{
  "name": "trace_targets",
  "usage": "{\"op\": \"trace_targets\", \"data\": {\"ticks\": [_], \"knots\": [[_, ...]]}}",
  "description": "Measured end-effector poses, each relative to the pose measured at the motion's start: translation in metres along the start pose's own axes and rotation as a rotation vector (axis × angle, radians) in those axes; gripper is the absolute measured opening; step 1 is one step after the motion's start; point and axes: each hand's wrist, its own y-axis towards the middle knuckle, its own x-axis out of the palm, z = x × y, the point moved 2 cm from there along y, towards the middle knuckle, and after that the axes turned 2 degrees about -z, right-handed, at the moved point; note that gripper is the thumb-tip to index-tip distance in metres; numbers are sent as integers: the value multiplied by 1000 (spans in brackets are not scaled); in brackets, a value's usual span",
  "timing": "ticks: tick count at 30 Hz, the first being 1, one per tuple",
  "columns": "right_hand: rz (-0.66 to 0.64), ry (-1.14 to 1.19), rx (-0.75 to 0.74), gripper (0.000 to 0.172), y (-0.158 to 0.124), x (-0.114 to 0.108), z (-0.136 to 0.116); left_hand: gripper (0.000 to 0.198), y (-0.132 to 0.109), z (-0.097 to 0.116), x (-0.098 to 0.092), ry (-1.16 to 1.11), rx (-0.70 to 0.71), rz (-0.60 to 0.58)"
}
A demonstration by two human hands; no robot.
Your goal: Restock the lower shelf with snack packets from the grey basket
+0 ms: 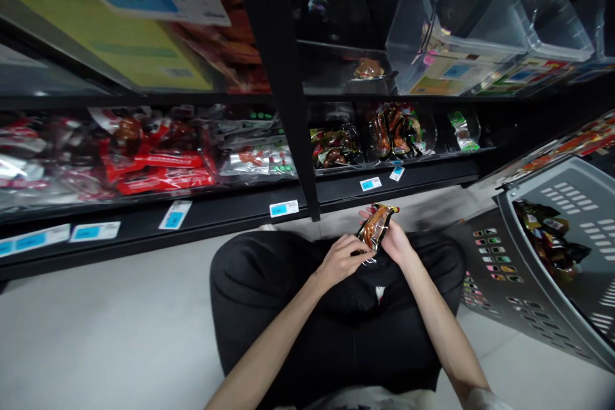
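Both hands hold one small clear snack packet [375,225] with brown food inside, above my knees in black trousers. My left hand [342,258] pinches its lower end with curled fingers. My right hand [394,238] grips the upper side from the right. The packet is tilted, its top toward the low shelf [250,208].
Low black shelves hold red packets [154,163] at left and brown packets in clear bins [394,131] ahead. Blue price tags [283,208] line the shelf edge. A grey plastic basket [542,269] with several packets stands at right. Clear tubs [456,19] sit on the upper shelf.
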Motion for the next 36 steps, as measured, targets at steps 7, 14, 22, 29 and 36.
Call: {"op": "trace_targets", "data": {"ticks": [7, 14, 22, 29, 36], "knots": [[17, 29, -65, 39, -2, -2, -3, 28, 2, 2, -1, 12, -11, -49], [27, -54, -140, 39, 0, -2, 1, 43, 2, 1, 0, -65, -114, 179], [34, -248, -262, 31, -6, 0, 3, 17, 7, -4, -1, -205, -504, 241], [31, -525, -323, 28, -30, 12, 15, 28, 13, -5, -8, -392, -626, 206], [253, -274, -395, 38, -22, -10, -25, 40, 18, 2, -7, -566, -556, 47]]}}
